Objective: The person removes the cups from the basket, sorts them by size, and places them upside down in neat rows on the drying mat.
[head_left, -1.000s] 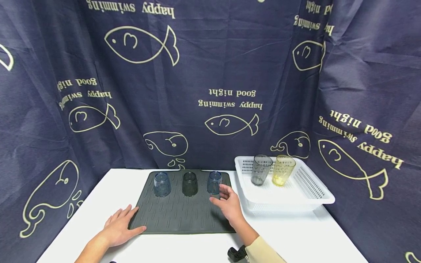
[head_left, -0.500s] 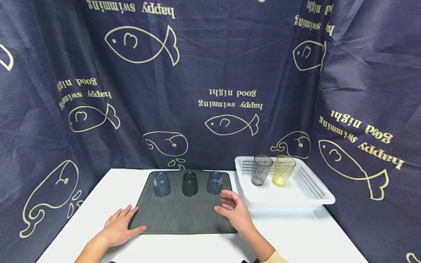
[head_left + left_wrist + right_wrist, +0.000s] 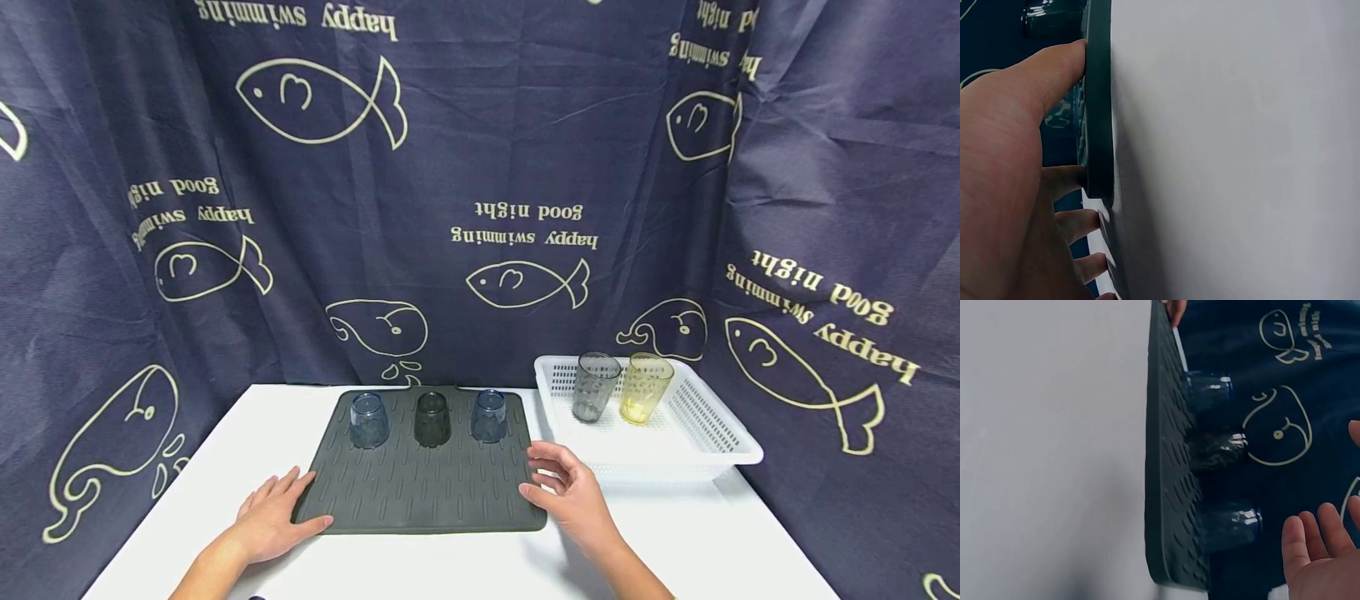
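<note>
On the dark grey ribbed drying mat [image 3: 420, 492], a row of three tumblers stands upside down along the back: a blue tumbler [image 3: 369, 423] on the left, a dark grey tumbler [image 3: 432, 423] in the middle and another blue tumbler [image 3: 489, 418] on the right. My left hand [image 3: 272, 518] rests at the mat's front left corner, thumb on the mat and fingers spread along its side. Beside the mat's right edge hovers my right hand [image 3: 576, 500], fingers loosely bent and nothing in it. In the right wrist view its fingers [image 3: 1332, 528] are apart from the nearest tumbler.
A white perforated basket [image 3: 675, 458] stands on the white table [image 3: 465, 571] at the back right. Inside it are a grey glass [image 3: 596, 390] and a yellow glass [image 3: 645, 392], mouths upward. A dark blue curtain [image 3: 450, 158] with fish drawings encloses the table's back and sides.
My right hand has moved away from the right blue tumbler, towards me and to the right, past the mat's edge. The left hand and the tumblers have stayed put.
</note>
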The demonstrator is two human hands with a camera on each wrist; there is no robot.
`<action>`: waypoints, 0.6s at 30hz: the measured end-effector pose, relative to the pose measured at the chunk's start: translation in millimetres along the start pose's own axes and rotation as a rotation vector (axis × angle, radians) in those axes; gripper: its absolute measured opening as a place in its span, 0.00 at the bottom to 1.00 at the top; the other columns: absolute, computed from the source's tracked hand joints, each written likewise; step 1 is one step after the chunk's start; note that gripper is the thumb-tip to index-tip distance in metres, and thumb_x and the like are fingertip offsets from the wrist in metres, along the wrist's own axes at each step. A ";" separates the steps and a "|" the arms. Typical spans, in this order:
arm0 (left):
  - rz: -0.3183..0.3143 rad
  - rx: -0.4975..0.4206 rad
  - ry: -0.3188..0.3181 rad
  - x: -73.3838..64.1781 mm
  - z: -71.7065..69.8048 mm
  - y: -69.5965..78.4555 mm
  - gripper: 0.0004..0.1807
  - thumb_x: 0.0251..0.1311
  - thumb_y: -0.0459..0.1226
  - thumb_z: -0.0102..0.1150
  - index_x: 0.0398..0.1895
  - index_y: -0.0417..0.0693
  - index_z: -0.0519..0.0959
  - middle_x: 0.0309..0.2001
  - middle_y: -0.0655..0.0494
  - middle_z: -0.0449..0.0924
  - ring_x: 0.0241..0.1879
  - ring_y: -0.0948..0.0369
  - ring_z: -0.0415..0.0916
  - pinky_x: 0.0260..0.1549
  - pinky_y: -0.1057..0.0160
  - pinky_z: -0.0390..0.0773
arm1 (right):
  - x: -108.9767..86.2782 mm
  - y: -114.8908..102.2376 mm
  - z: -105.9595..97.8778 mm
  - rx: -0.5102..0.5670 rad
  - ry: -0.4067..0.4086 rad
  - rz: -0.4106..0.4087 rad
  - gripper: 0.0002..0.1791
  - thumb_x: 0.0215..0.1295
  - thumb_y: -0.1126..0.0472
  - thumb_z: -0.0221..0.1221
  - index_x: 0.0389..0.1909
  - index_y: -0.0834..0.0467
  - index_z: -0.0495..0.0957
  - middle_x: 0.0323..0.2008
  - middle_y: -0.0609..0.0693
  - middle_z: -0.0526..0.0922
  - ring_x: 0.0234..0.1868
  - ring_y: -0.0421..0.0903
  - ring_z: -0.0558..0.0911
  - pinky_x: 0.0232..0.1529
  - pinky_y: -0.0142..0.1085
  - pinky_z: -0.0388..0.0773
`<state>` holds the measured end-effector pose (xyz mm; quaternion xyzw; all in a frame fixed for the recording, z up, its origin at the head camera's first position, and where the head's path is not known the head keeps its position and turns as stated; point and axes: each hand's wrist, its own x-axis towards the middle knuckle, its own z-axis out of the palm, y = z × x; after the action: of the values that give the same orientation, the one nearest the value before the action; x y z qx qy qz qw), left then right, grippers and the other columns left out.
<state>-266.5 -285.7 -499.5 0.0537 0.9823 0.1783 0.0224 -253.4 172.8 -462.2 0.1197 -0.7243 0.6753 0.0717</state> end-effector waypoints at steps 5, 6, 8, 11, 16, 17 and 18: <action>0.001 0.013 -0.004 -0.7 0.3 -1.1 0.52 0.59 0.66 0.62 0.74 0.36 0.65 0.73 0.24 0.58 0.70 0.20 0.52 0.64 0.19 0.53 | -5.6 -2.7 -14.9 -0.012 -0.031 -0.076 0.33 0.55 0.72 0.72 0.64 0.67 0.73 0.58 0.53 0.81 0.56 0.41 0.83 0.59 0.35 0.82; 0.001 0.012 -0.004 -0.7 0.4 -1.1 0.52 0.59 0.66 0.62 0.74 0.36 0.65 0.73 0.24 0.58 0.70 0.20 0.52 0.64 0.19 0.52 | -6.6 -3.2 -18.2 -0.011 -0.039 -0.098 0.34 0.56 0.73 0.71 0.64 0.69 0.72 0.57 0.53 0.81 0.56 0.41 0.83 0.59 0.35 0.82; 0.001 0.010 -0.001 -0.8 0.5 -0.7 0.52 0.59 0.66 0.62 0.73 0.36 0.65 0.73 0.24 0.58 0.70 0.20 0.52 0.64 0.20 0.52 | -8.2 -5.1 -24.4 -0.009 -0.050 -0.135 0.33 0.56 0.74 0.71 0.64 0.72 0.71 0.57 0.51 0.82 0.56 0.41 0.83 0.57 0.34 0.83; 0.000 0.005 0.002 -0.8 0.1 0.3 0.52 0.58 0.66 0.63 0.73 0.36 0.65 0.73 0.24 0.59 0.71 0.21 0.52 0.64 0.20 0.52 | -10.0 -9.4 -33.8 -0.007 -0.055 -0.177 0.32 0.57 0.75 0.69 0.63 0.74 0.69 0.56 0.48 0.83 0.55 0.39 0.83 0.56 0.33 0.83; 0.002 0.015 0.001 -0.3 1.3 -1.0 0.53 0.58 0.67 0.62 0.73 0.36 0.66 0.73 0.23 0.59 0.70 0.20 0.52 0.64 0.20 0.53 | -10.4 -17.5 -49.7 0.002 -0.044 -0.221 0.31 0.59 0.77 0.67 0.63 0.76 0.68 0.56 0.45 0.84 0.55 0.40 0.84 0.56 0.31 0.83; 0.003 0.014 0.002 -0.1 1.3 -1.1 0.53 0.58 0.67 0.62 0.73 0.36 0.66 0.73 0.23 0.59 0.70 0.20 0.52 0.64 0.20 0.53 | -10.0 -18.7 -52.9 0.005 -0.040 -0.230 0.31 0.59 0.78 0.66 0.63 0.77 0.68 0.56 0.45 0.84 0.55 0.40 0.84 0.56 0.31 0.83; 0.004 0.015 0.003 0.0 1.5 -1.4 0.53 0.58 0.67 0.62 0.73 0.36 0.66 0.73 0.23 0.59 0.70 0.20 0.52 0.64 0.20 0.53 | -9.7 -19.9 -56.0 0.009 -0.032 -0.234 0.30 0.59 0.78 0.66 0.63 0.77 0.68 0.56 0.45 0.84 0.55 0.40 0.84 0.56 0.31 0.83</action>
<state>-266.6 -286.4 -501.4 0.0555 0.9835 0.1710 0.0202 -241.9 228.1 -441.3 0.2146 -0.7034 0.6634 0.1381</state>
